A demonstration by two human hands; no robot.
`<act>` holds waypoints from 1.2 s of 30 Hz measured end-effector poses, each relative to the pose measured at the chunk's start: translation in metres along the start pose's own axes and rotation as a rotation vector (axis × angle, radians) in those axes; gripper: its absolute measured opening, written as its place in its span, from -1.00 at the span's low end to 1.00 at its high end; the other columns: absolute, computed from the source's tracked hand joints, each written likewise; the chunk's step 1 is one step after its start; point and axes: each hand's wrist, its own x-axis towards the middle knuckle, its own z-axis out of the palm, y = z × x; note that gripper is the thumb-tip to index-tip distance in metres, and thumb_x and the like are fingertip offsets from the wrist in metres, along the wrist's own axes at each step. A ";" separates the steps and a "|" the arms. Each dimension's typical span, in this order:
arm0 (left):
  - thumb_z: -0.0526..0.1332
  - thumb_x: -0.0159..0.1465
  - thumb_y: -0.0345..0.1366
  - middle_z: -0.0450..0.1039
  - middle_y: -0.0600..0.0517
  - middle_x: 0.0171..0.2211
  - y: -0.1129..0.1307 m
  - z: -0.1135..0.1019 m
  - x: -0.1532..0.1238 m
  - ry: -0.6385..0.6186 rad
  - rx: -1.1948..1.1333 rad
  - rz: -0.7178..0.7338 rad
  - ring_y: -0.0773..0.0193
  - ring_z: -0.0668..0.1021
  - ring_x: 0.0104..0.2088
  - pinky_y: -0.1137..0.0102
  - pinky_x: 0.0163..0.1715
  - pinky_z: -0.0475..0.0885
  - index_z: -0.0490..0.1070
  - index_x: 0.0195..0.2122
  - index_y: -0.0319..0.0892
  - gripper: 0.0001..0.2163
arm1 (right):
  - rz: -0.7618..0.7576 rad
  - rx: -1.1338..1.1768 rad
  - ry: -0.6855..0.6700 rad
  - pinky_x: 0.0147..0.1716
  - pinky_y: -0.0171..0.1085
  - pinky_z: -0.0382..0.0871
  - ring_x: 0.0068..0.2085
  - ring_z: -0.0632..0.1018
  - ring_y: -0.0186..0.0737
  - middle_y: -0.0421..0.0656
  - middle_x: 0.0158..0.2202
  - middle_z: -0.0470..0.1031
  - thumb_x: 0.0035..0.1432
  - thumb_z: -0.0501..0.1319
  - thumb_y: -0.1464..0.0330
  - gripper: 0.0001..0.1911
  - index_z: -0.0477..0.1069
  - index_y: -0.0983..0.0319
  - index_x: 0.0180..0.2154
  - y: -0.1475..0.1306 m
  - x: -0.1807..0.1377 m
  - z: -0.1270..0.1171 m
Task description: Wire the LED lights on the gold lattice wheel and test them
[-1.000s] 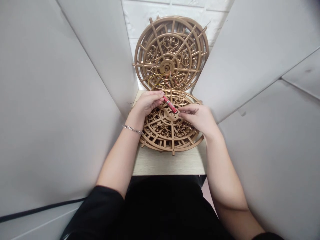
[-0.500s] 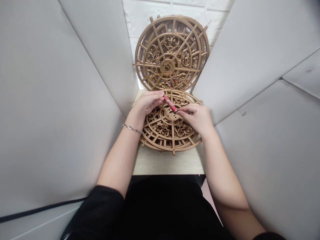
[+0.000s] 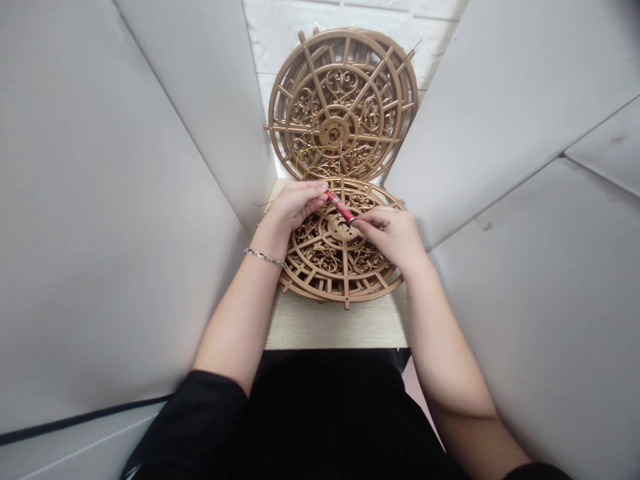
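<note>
A small red tube [image 3: 341, 207] with pale bands is held slantwise between my two hands; its print is too small to read. Thumb and fingers of my left hand [image 3: 301, 202] pinch its upper left end. The fingertips of my right hand [image 3: 393, 235] close on its lower right end. Just beneath lies a stack of round gold openwork discs [image 3: 346, 293] with scroll patterns and spokes. More gold discs [image 3: 334, 100] lean upright behind it, with thin yellow and red wires [image 3: 299, 160] hanging near their centre.
A pale wooden tabletop [image 3: 337, 327] carries the flat stack. White panels rise close on the left [image 3: 125, 200] and on the right [image 3: 500, 133]. A white brick-patterned wall [image 3: 260, 40] stands behind the leaning discs.
Almost nothing differs. Both hands keep their hold on the red tube, which has turned very slightly, and the discs stay where they were.
</note>
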 end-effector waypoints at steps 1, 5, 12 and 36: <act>0.17 0.09 -0.55 0.42 0.08 -0.57 0.000 0.001 0.000 -0.004 0.010 0.004 0.58 0.46 -0.60 0.72 -0.55 0.39 0.41 -0.42 -0.34 -0.94 | 0.002 -0.005 0.000 -0.38 -0.32 0.25 -0.42 0.42 -0.33 -0.19 -0.45 0.49 0.04 0.14 0.31 -0.82 0.50 0.20 -0.41 0.000 0.000 0.000; 0.17 0.10 -0.51 0.41 0.09 -0.59 0.000 0.004 0.000 -0.022 0.056 0.029 0.60 0.42 -0.62 0.71 -0.57 0.35 0.40 -0.47 -0.33 -0.95 | -0.008 -0.037 0.001 -0.33 -0.30 0.26 -0.38 0.45 -0.30 -0.18 -0.42 0.50 0.06 0.13 0.31 -0.82 0.49 0.19 -0.40 0.002 0.001 0.001; 0.18 0.10 -0.52 0.37 0.10 -0.64 -0.002 0.007 0.000 -0.001 0.108 0.072 0.59 0.40 -0.63 0.67 -0.60 0.31 0.40 -0.55 -0.31 -0.90 | -0.003 -0.072 0.001 -0.28 -0.26 0.27 -0.33 0.47 -0.26 -0.16 -0.38 0.50 0.07 0.11 0.33 -0.83 0.48 0.19 -0.36 0.004 0.001 0.003; 0.24 0.03 -0.43 0.34 0.11 -0.67 -0.007 0.007 0.003 0.055 0.218 0.128 0.60 0.36 -0.66 0.64 -0.63 0.25 0.42 -0.59 -0.31 -0.91 | -0.014 0.104 0.097 -0.14 -0.23 0.33 -0.25 0.49 -0.30 -0.19 -0.33 0.52 0.00 0.21 0.36 -0.89 0.52 0.17 -0.39 0.021 0.004 -0.002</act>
